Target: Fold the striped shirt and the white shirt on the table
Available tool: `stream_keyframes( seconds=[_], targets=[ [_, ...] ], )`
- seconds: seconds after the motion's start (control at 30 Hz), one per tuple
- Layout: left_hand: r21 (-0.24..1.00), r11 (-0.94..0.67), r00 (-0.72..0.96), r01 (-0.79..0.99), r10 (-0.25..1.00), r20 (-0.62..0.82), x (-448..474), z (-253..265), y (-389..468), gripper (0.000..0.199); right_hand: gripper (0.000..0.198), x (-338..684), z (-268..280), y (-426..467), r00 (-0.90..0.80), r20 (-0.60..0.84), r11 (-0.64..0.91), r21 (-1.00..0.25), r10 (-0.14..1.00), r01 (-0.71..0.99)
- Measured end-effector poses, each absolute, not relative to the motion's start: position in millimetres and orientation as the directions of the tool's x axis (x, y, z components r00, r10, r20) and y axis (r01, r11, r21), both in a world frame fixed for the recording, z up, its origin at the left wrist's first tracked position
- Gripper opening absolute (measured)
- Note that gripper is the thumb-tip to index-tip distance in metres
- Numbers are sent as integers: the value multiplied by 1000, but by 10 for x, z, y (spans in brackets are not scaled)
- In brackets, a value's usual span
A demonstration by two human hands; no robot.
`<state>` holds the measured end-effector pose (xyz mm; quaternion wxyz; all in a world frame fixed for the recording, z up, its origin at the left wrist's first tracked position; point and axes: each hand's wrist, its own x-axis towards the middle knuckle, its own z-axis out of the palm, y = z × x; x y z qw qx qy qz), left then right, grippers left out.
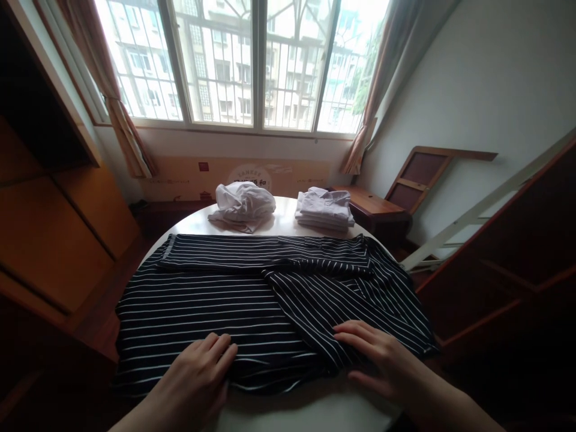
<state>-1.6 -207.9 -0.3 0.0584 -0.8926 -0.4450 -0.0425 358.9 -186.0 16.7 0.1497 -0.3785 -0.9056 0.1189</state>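
A black shirt (202,300) with thin white stripes lies spread across the round table (283,213). One sleeve (225,249) is laid flat along the far side, and another folded part slants over the right half. My left hand (198,369) is at the near edge of the shirt, fingers curled over the cloth and thumb mostly hidden below. On the right, my right hand (382,354) has its fingers apart, their tips touching the slanting fold, with the thumb off the cloth. The near hem is bunched between both hands.
At the table's far side sit a crumpled white cloth (245,204) and a folded stack of white clothes (324,208). A wooden bench (369,201) stands behind to the right, near a pale ladder-like frame (468,225). Orange-brown cabinets (54,240) are at left, a barred window (252,66) ahead.
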Motion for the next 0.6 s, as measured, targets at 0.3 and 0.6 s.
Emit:
stream_keyframes(
  seconds=[0.3,0.6],
  targets=[
    [-139,-552,568,822,779,266,-363,-232,-2093,38,56,3734,23,-1779,-619,292,682,-239,729,691],
    [-66,-414,417,908,875,247,-389,-342,-2197,66,56,3826,73,-1701,-584,268,639,-218,766,738]
  ],
)
